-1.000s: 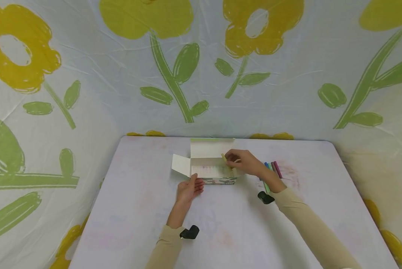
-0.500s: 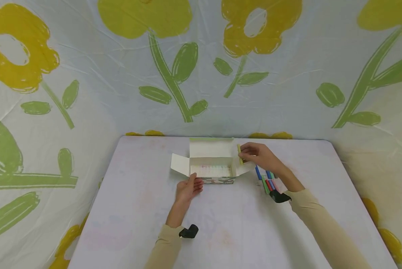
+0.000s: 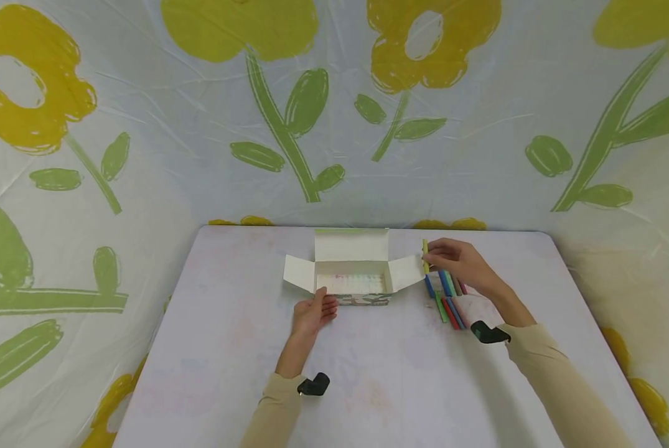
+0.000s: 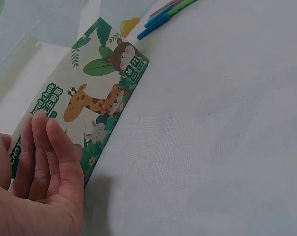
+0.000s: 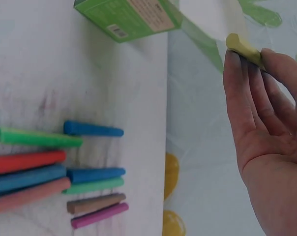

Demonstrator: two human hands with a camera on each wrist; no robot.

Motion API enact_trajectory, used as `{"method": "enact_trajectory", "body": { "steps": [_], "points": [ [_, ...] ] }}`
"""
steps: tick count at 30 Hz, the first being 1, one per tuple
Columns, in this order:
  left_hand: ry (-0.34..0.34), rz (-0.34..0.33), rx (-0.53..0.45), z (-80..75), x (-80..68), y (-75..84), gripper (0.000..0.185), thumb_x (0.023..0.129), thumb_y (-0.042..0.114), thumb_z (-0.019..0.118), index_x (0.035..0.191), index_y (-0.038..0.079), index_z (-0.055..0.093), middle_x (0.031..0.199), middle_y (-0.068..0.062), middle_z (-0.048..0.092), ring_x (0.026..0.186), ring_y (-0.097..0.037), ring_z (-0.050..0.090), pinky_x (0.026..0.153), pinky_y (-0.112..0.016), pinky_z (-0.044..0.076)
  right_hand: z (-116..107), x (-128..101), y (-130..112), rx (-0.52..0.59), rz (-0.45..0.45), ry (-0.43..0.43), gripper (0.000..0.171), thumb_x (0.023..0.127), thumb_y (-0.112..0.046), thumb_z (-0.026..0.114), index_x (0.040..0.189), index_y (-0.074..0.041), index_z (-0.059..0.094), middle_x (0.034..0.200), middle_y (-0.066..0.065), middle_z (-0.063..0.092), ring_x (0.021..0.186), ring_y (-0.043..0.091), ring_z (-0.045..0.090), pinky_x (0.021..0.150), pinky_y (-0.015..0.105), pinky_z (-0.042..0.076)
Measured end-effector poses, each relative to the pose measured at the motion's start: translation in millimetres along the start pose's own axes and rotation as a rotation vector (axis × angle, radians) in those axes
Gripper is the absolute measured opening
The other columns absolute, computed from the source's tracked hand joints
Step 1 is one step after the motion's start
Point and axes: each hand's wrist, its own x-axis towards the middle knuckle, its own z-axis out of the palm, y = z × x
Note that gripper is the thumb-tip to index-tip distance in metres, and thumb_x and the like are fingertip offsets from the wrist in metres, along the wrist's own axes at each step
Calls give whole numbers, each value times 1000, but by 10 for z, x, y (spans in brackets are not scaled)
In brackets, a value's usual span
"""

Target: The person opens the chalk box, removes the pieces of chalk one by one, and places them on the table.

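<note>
A white cardboard chalk box [image 3: 364, 300] stands with its lid and side flaps spread out. Printed animals cover its front in the left wrist view. My left hand [image 3: 310, 317] pinches the box's near-left rim, thumb over the edge and fingers against the front. To the right of the box, my right hand [image 3: 462, 264] holds a yellow chalk stick [image 5: 244, 49] between thumb and fingertips, above the table. Below it lie chalk sticks in two rows, among them a green stick [image 5: 39, 137], a red stick [image 5: 28, 161] and a purple stick [image 5: 100, 215].
The pale table [image 3: 228, 367] has faint coloured smudges. Behind it and at the sides hangs a white cloth [image 3: 200, 124] with yellow flowers and green leaves. The box's right flap [image 3: 406, 272] reaches out toward the chalk rows.
My right hand has carried the yellow chalk out of the box area and rightward over the chalk rows. The left hand stays on the box.
</note>
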Motion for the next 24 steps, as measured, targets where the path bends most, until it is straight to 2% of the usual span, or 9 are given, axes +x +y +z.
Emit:
{"method": "enact_trajectory", "body": {
  "steps": [6,13,17,20,24],
  "points": [
    [-5,6,0,-16,9,-3,42,104,29,63,103,-13,70,83,-7,74,72,-10,68,72,-24,60,-110,-167,144,-72,39,29,44,104,-26,64,134,5,56,122,23,68,103,16,70,86,21,56],
    [-1,6,-3,-34,2,-11,40,104,29,63,98,-10,72,85,-10,75,72,-11,69,71,-24,60,-185,-351,343,-98,100,38,45,104,-29,63,133,6,56,121,26,68,102,29,69,84,19,55],
    [-5,12,1,-27,3,-4,37,104,28,62,93,-6,73,85,-10,75,72,-11,69,70,-24,61,-215,-441,473,-82,97,45,43,105,-26,63,131,8,57,119,28,67,98,19,70,84,20,57],
    [-11,5,0,-21,8,6,39,104,29,62,99,-9,72,86,-10,75,72,-10,69,72,-25,61,-234,-511,555,-88,111,48,44,105,-26,63,131,8,57,120,26,67,98,9,69,85,16,55],
    [-22,-7,-5,-21,8,14,44,104,30,63,107,-14,69,87,-9,75,71,-9,68,73,-25,60,-238,-605,643,-101,138,47,46,104,-26,63,133,9,56,122,25,66,98,10,69,84,13,53]
  ]
}}
